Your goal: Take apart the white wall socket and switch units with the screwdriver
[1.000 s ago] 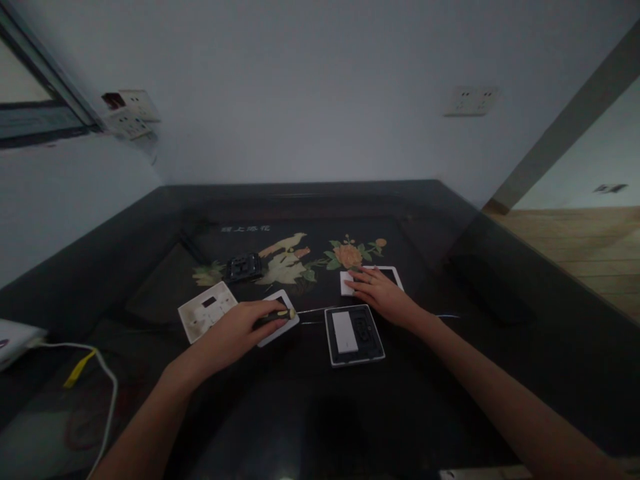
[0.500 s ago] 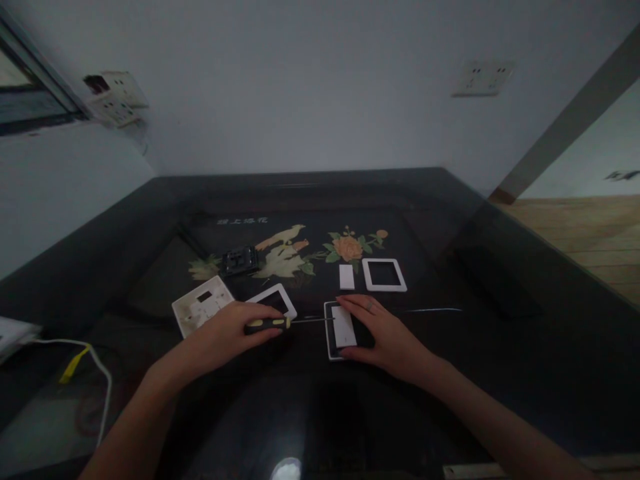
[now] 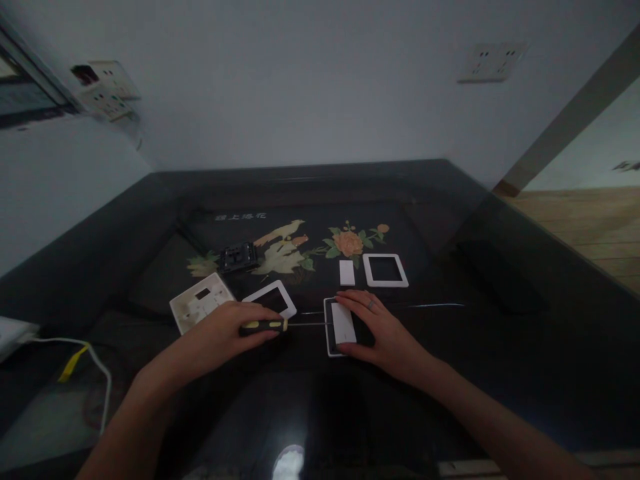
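My left hand (image 3: pixel 235 327) is closed around the black-and-yellow handle of a screwdriver (image 3: pixel 264 326). Its thin shaft points right, with the tip at the left edge of a white rocker plate on a light switch (image 3: pixel 331 347). My right hand (image 3: pixel 377 330) grips that switch from the right, fingers at its far edge and thumb at the near side; the hand covers its right part. Beyond it lie a loose white rocker plate (image 3: pixel 347 273) and a white square frame (image 3: pixel 386 271). Another white frame (image 3: pixel 285 298) lies just beyond my left hand, partly covered by it.
A white socket plate (image 3: pixel 193 298), back upward, lies behind my left wrist. A black switch module (image 3: pixel 238 257) sits farther back. On the left are a white cable (image 3: pixel 106 380) and a yellow tag (image 3: pixel 73 363). The dark glossy table (image 3: pixel 300 413) meets the wall.
The screwdriver has drawn back slightly to the left, its tip shifting from over the rocker plate to its left edge. My right hand keeps its hold. The camera view has tilted a little.
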`<move>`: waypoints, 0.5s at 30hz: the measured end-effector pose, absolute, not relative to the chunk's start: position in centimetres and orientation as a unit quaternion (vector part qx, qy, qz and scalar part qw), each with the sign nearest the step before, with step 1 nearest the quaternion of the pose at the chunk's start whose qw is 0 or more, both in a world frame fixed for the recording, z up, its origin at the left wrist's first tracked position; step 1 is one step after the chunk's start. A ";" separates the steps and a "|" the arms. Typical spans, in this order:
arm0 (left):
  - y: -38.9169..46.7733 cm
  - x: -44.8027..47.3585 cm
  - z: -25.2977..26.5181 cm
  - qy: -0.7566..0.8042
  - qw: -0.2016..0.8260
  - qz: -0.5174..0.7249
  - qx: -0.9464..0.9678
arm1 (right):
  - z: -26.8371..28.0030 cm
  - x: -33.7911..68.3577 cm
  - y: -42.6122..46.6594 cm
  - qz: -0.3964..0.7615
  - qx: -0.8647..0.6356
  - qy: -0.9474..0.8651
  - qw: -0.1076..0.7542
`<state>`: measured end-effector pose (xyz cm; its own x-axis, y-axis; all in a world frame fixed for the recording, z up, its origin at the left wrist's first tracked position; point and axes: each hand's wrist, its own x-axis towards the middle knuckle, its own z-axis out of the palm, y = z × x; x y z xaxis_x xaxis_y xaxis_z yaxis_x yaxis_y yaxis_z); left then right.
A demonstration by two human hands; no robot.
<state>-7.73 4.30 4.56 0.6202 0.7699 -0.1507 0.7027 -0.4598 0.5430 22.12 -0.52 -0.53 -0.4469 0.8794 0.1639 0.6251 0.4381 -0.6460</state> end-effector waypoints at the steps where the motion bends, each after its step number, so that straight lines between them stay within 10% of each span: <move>1: 4.2 -7.7 4.5 0.431 0.285 0.059 0.854 | -0.5 22.1 -0.5 0.255 -0.463 -0.812 0.248; 15: 3.9 -7.7 3.8 0.429 0.263 -0.001 0.864 | -1.3 21.9 -0.6 0.245 -0.454 -0.815 0.263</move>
<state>-7.65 3.90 3.84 0.6321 0.7406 -0.2281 0.7420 -0.4935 0.4538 21.92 -0.62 -1.26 -0.4488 0.8694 0.2066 0.6111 0.4673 -0.6389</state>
